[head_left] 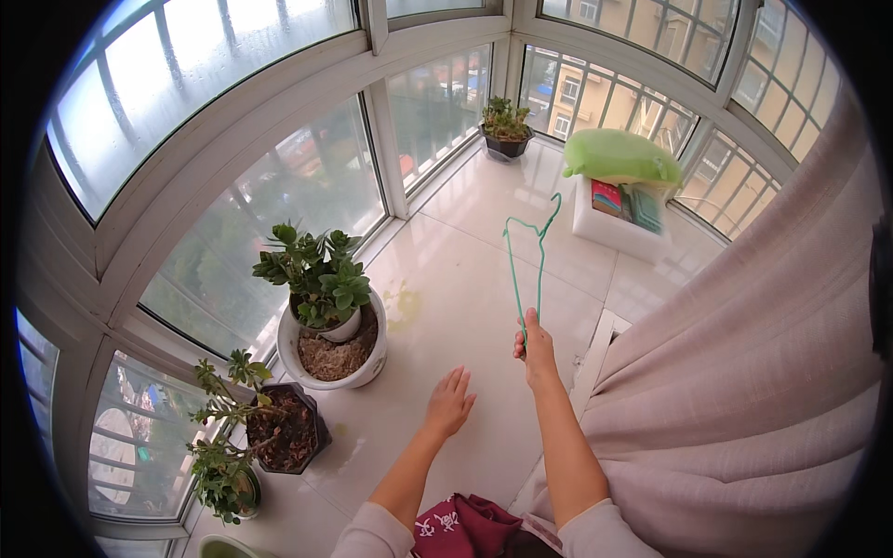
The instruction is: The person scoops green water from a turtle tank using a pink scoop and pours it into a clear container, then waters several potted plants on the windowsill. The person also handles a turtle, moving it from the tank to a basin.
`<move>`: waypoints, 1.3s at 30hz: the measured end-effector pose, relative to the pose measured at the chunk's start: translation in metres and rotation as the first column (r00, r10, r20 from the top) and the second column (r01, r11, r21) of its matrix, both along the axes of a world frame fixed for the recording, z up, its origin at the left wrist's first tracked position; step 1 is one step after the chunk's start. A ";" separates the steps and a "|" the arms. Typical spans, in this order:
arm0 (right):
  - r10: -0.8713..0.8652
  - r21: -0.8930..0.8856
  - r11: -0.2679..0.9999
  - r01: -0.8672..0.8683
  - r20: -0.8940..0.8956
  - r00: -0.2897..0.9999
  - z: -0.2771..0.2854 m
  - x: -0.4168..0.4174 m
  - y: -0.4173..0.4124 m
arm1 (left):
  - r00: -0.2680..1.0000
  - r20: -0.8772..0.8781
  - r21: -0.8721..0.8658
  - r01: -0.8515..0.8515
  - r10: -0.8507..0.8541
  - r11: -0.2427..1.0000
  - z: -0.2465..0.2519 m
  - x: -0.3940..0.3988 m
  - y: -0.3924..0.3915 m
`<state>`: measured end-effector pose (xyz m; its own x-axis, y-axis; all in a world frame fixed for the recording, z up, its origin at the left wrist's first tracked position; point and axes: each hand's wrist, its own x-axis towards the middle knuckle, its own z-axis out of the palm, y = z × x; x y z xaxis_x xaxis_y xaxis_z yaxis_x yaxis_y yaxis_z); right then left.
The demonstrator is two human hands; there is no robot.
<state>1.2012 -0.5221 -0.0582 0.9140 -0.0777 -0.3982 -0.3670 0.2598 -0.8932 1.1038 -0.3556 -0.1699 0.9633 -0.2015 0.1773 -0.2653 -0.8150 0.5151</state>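
Observation:
My right hand (pixel 538 351) is closed around one end of a green wire clothes hanger (pixel 515 274), with the hook pointing away from me over the tiled floor. Nothing hangs on the hanger. To its left my left hand (pixel 450 403) is held out flat, holding nothing, the thumb apart from the fingers. It hovers over the tiles and does not touch the hanger. Below my forearms, at the bottom, a dark red cloth (pixel 464 524) bearing white writing shows in front of my body.
Along the left windows stand a large white pot (pixel 380 349) with a smaller potted plant inside, a dark hexagonal pot (pixel 319 432) and a small leafy plant (pixel 222 481). Farther off are another potted plant (pixel 508 145) and a white box (pixel 607 234) under a green cushion (pixel 621 157). A curtain (pixel 725 418) hangs right.

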 end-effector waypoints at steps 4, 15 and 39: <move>-0.001 -0.094 0.996 0.000 -0.009 1.000 -0.031 0.059 -0.012 | 0.998 0.015 0.105 0.060 -0.062 0.993 -0.011 0.061 -0.001; 0.044 -0.172 0.984 -0.037 0.036 0.998 -0.090 0.202 -0.027 | 0.997 -0.029 0.124 0.068 -0.065 0.990 -0.027 0.107 0.009; -0.076 0.022 0.997 0.074 0.101 0.992 -0.148 0.378 0.010 | 0.996 -0.082 0.072 0.044 -0.039 0.996 -0.021 0.122 0.010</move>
